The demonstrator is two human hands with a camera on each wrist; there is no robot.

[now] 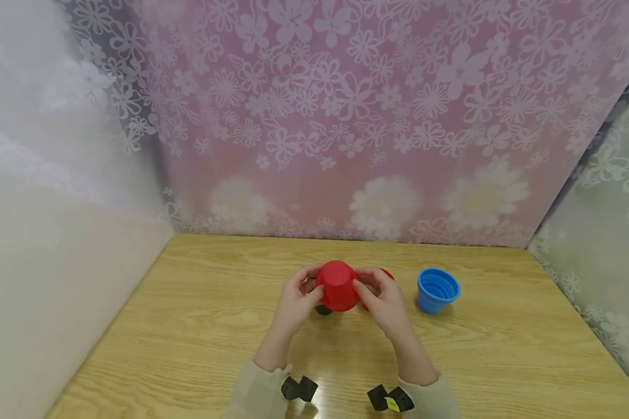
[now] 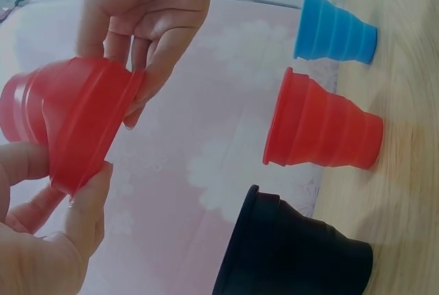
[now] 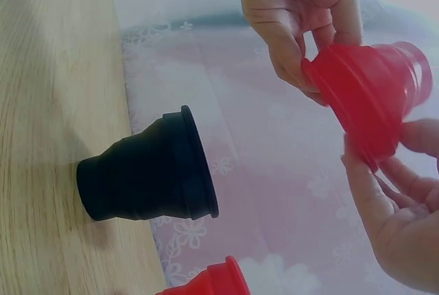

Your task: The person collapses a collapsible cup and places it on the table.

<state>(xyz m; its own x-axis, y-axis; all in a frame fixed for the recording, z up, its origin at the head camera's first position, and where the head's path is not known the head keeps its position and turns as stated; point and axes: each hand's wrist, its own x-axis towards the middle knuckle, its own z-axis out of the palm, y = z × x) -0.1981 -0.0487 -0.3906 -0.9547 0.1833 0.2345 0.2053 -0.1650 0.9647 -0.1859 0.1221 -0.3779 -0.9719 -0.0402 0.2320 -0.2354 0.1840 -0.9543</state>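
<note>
Pinching a red cup (image 1: pixel 338 285), left hand (image 1: pixel 296 297) and right hand (image 1: pixel 385 298), fingers clamped on; black cup (image 3: pixel 147 170) whole only from right wrist.

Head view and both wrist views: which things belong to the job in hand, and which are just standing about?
In the job:
held red cup
left hand and right hand, both gripping it

Seemingly just standing about, untouched on the table:
blue cup
second red cup
black cup
</note>
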